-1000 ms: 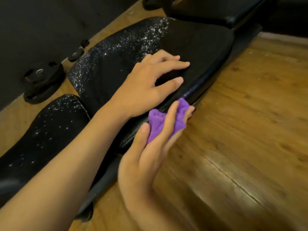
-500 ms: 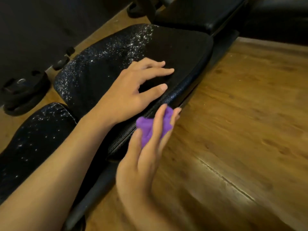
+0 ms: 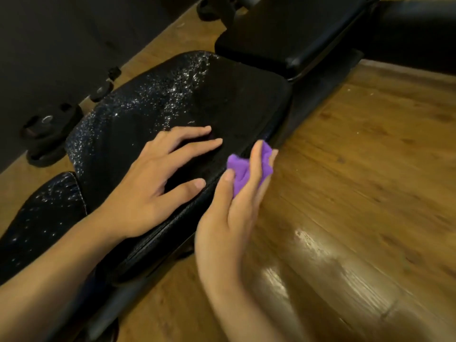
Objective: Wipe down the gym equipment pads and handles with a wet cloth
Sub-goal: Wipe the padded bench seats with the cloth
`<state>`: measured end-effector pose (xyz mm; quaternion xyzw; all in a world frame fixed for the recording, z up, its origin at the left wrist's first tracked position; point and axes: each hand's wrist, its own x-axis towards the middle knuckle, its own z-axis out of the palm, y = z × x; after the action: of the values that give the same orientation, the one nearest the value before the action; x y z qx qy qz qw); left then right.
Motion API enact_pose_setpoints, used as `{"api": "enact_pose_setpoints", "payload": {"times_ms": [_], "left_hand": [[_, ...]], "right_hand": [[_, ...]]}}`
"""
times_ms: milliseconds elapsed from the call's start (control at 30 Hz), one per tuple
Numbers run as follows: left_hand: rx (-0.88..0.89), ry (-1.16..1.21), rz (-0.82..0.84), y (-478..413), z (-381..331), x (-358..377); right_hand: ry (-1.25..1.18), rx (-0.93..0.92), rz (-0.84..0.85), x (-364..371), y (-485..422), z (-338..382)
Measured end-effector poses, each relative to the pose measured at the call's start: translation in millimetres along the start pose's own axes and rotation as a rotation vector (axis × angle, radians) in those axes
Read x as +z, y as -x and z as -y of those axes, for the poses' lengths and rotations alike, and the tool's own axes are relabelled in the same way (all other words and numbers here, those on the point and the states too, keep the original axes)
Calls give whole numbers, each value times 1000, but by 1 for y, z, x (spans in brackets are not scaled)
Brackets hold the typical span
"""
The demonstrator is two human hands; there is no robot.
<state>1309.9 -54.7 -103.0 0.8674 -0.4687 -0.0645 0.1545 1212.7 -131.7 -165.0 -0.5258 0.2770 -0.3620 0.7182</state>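
Observation:
A black bench pad (image 3: pixel 138 119) runs across the middle, its far half speckled with bright droplets. My left hand (image 3: pixel 158 178) rests on top of it with fingers spread and straight. Just off the pad's near right edge, my right hand (image 3: pixel 232 213) holds a small purple cloth (image 3: pixel 243 169) bunched between thumb and fingers, against the pad's side edge. A second speckled pad (image 3: pixel 42 218) lies at the lower left. Another black pad (image 3: pixel 291 28) sits beyond, at the top.
Black weight plates (image 3: pixel 47 134) lie on the wooden floor (image 3: pixel 357 181) at the left, near a dark wall. A dark padded roll (image 3: pixel 414 28) crosses the top right. The floor at the lower right shows a shiny wet patch.
The view has shifted, so the pads sit lower and more to the right in frame. Both hands keep their poses; the cloth has slid a little further along the pad's side edge.

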Motion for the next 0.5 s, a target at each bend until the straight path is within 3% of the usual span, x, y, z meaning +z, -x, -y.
{"api": "enact_pose_setpoints", "payload": {"times_ms": [133,200,333,500], "left_hand": [[-20,-51,41,-5,-4,3],[-48,-40,47,-6,-8,3],[-70,-78,72,-8,-11,-2],[-106,-107,155,-11,-11,-3]], "right_hand": [[138,144,25,-11,-163,-3],[263,182,55,-15,-192,5],[534,-94,184,-19,-137,11],[891,-356,509,-29,-183,13]]}}
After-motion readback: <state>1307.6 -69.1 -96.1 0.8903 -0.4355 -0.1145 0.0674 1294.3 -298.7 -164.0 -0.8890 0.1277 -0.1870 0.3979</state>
